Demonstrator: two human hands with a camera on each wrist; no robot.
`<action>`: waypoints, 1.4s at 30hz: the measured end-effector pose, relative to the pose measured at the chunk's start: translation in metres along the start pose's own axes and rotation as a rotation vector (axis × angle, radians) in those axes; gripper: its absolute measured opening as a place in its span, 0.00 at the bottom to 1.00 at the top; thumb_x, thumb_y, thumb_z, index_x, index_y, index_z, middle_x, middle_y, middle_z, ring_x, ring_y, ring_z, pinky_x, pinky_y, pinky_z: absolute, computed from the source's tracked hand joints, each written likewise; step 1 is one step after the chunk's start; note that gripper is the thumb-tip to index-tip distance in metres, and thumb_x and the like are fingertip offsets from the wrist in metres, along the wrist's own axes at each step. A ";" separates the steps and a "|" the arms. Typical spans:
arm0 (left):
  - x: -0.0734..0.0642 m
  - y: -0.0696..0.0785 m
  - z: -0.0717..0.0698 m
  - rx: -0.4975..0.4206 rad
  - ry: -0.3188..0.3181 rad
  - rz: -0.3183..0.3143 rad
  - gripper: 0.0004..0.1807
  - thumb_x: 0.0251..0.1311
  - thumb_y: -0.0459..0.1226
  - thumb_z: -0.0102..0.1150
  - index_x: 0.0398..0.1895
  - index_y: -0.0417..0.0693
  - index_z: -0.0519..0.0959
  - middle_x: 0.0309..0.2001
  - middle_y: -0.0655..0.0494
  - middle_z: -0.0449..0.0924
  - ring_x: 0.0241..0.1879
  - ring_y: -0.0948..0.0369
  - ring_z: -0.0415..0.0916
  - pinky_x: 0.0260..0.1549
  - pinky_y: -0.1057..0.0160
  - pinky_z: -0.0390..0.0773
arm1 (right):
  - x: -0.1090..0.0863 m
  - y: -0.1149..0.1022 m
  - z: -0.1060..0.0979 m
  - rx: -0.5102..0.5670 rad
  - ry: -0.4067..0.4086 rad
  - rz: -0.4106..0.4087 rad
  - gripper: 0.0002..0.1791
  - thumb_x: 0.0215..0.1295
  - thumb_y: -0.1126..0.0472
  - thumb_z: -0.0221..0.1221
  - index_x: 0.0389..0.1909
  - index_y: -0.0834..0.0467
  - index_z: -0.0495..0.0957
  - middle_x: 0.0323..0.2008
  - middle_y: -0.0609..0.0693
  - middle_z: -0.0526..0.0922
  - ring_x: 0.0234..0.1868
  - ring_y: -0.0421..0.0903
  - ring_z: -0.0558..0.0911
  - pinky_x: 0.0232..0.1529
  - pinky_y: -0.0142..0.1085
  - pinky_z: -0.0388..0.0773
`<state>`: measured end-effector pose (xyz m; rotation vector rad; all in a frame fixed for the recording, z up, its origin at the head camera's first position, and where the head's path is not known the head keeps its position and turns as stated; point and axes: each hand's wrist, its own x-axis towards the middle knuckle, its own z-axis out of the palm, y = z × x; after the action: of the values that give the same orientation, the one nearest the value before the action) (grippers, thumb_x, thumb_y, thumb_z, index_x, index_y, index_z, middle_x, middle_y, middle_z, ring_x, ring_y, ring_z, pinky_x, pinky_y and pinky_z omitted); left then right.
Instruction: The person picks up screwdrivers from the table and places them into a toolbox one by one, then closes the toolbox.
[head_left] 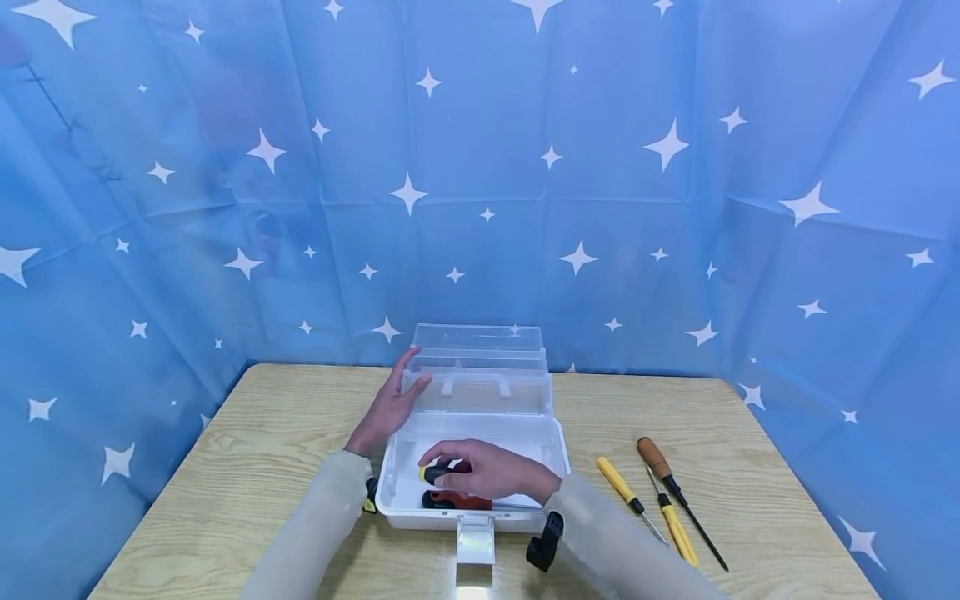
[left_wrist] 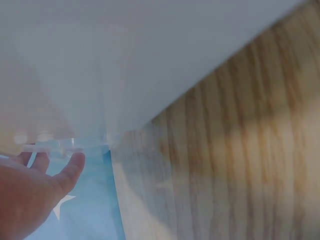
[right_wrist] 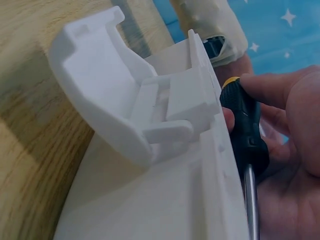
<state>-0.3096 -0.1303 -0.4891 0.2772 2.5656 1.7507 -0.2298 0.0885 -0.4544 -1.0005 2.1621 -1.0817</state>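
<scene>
A white plastic toolbox (head_left: 384, 492) stands on the table with its clear lid (head_left: 480, 392) raised. My left hand (head_left: 387, 414) rests at the lid's left edge, thumb and fingers extended and spread; the left wrist view shows the fingertips right at that edge. Inside the box, my right hand (head_left: 487, 468) grips a screwdriver (right_wrist: 245, 125) by its black handle with a yellow end. Its metal shaft runs along the front wall in the right wrist view. Just in front of that hand, a red and black screwdriver (head_left: 457, 500) lies in the box.
To the right of the box lie a yellow-handled screwdriver (head_left: 618, 481), another yellow-handled one (head_left: 677, 529) and a brown-handled screwdriver (head_left: 654, 458). The front latch (head_left: 476, 542) hangs open over the wooden table (head_left: 247, 475). A blue star-patterned curtain (head_left: 480, 167) surrounds the table's back and sides.
</scene>
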 end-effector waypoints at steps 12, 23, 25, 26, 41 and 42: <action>-0.001 0.001 0.001 -0.011 0.000 -0.032 0.39 0.63 0.67 0.48 0.75 0.81 0.49 0.79 0.53 0.45 0.75 0.42 0.52 0.64 0.31 0.61 | -0.001 0.006 0.007 0.022 -0.028 -0.015 0.16 0.75 0.56 0.54 0.60 0.49 0.74 0.49 0.43 0.81 0.44 0.35 0.80 0.52 0.31 0.76; -0.002 0.003 0.000 -0.035 -0.016 -0.038 0.38 0.62 0.69 0.47 0.74 0.83 0.48 0.78 0.53 0.48 0.70 0.42 0.62 0.59 0.35 0.70 | 0.000 0.009 0.009 -0.001 -0.048 -0.023 0.16 0.75 0.57 0.54 0.60 0.52 0.73 0.44 0.41 0.82 0.42 0.33 0.79 0.50 0.30 0.76; -0.002 0.003 0.000 -0.039 -0.018 -0.039 0.38 0.63 0.69 0.47 0.74 0.84 0.48 0.78 0.53 0.49 0.68 0.43 0.65 0.58 0.36 0.73 | 0.000 0.010 0.009 0.004 -0.056 -0.021 0.16 0.75 0.57 0.53 0.60 0.52 0.73 0.41 0.41 0.82 0.40 0.34 0.79 0.47 0.30 0.76; -0.002 0.003 0.000 -0.041 -0.018 -0.038 0.38 0.63 0.69 0.47 0.74 0.84 0.48 0.78 0.53 0.50 0.68 0.43 0.65 0.58 0.36 0.73 | 0.000 0.011 0.010 0.006 -0.060 -0.018 0.16 0.76 0.57 0.53 0.60 0.52 0.73 0.40 0.41 0.82 0.39 0.34 0.79 0.46 0.29 0.76; -0.002 0.000 -0.001 -0.055 -0.027 -0.033 0.38 0.63 0.68 0.48 0.74 0.84 0.48 0.79 0.54 0.47 0.70 0.43 0.62 0.59 0.35 0.70 | 0.001 0.017 0.011 -0.017 -0.060 -0.021 0.16 0.76 0.55 0.53 0.60 0.51 0.73 0.44 0.39 0.81 0.45 0.33 0.80 0.50 0.30 0.77; -0.002 0.000 -0.001 -0.056 -0.029 -0.035 0.38 0.63 0.68 0.48 0.74 0.84 0.48 0.79 0.54 0.47 0.70 0.42 0.62 0.59 0.35 0.70 | 0.000 0.017 0.011 -0.017 -0.059 -0.020 0.16 0.76 0.55 0.53 0.60 0.50 0.73 0.44 0.39 0.81 0.45 0.33 0.80 0.49 0.30 0.77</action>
<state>-0.3072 -0.1311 -0.4889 0.2518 2.4822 1.7891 -0.2289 0.0905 -0.4748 -1.0506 2.1216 -1.0319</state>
